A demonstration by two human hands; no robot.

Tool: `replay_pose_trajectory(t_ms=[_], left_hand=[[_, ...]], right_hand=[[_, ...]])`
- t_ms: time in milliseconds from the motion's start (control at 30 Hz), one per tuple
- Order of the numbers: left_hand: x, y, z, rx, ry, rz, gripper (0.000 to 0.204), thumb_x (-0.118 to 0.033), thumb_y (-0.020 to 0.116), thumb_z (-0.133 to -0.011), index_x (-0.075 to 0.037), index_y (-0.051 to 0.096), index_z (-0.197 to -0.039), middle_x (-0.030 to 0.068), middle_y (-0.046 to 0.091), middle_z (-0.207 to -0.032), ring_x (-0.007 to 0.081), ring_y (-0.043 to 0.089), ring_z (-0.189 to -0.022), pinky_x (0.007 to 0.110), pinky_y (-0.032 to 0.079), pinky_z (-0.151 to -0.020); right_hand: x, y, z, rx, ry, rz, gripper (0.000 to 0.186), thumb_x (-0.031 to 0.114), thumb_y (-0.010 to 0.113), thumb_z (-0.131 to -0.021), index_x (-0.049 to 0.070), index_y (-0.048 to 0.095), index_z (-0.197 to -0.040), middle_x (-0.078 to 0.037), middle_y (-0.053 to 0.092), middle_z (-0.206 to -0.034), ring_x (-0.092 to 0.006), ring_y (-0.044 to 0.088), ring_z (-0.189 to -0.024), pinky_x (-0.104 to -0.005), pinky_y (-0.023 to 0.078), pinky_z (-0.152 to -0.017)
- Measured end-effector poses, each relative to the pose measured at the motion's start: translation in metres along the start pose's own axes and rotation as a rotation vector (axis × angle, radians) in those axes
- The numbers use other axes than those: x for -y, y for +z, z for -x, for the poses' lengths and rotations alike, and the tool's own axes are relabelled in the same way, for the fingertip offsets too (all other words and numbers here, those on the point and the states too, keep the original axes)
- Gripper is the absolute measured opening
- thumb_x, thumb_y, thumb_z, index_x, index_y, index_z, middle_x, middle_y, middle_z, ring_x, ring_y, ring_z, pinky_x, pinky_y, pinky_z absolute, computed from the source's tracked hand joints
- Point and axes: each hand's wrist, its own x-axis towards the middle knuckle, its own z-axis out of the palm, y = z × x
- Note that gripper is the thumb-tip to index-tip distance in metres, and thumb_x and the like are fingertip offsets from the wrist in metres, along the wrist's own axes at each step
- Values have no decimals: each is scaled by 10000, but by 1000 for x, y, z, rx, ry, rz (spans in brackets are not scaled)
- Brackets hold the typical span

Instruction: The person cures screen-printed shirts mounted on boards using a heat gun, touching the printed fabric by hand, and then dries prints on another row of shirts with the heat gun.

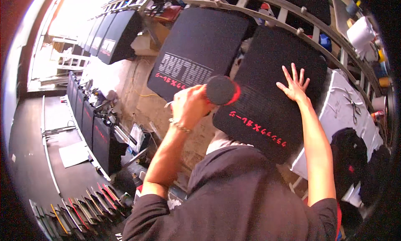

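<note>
My left hand (187,106) is closed around what looks like a hand-held dryer (221,90), with a round black end and a red rim. Its handle is mostly hidden by my fingers. The tool is held above the gap between two dark fabric panels. Spread flat on the upper right of the nearer black fabric panel (267,82) lies my right hand (295,84), fingers apart. Red characters run along that panel's lower edge, with faint dark print above them. To its left, another black fabric panel (209,36) carries white lettering over red characters.
A metal rail frame (280,16) curves behind the panels. Scissors (355,109) lie on a white cloth (334,128) at the right, near a dark bundle of cloth (351,153). More printed black panels (98,134) line the left, beside a rack of thin frames (79,211).
</note>
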Motion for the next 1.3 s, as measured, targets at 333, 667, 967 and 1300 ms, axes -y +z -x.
replay_pose_trajectory(t_ms=[333, 667, 967, 1300], left_hand=[[15, -7, 14, 79, -22, 137, 373, -422, 896, -713, -143, 780, -933, 68, 751, -884, 322, 738, -804, 441, 586, -706], [-3, 13, 9, 68, 119, 112, 364, -379, 906, -684, -122, 762, -897, 74, 743, -864, 325, 733, -798, 441, 578, -692], [-20, 25, -33, 63, 134, 130, 469, -515, 888, -733, -109, 771, -935, 131, 761, -869, 367, 741, -808, 466, 583, -709], [-35, 18, -64, 23, 153, 124, 395, -439, 861, -762, -116, 775, -973, 90, 756, -935, 349, 738, -851, 464, 581, -751]], right_hand=[[0, 8, -6, -21, -5, -57, 935, 801, 586, -878, 524, 135, -1649, -2, -113, -1777, -448, -168, -1594, -779, -74, -1185], [0, 7, -5, 10, 18, -72, 946, 843, 554, -863, 525, 132, -1648, 26, -143, -1770, -416, -203, -1592, -763, -105, -1191], [1, 7, -6, 9, 24, -50, 953, 821, 577, -869, 526, 119, -1651, 29, -155, -1770, -410, -190, -1598, -756, -87, -1194], [0, 6, -5, -1, 28, -71, 954, 817, 588, -864, 522, 136, -1651, 28, -146, -1771, -412, -187, -1599, -757, -76, -1197]])
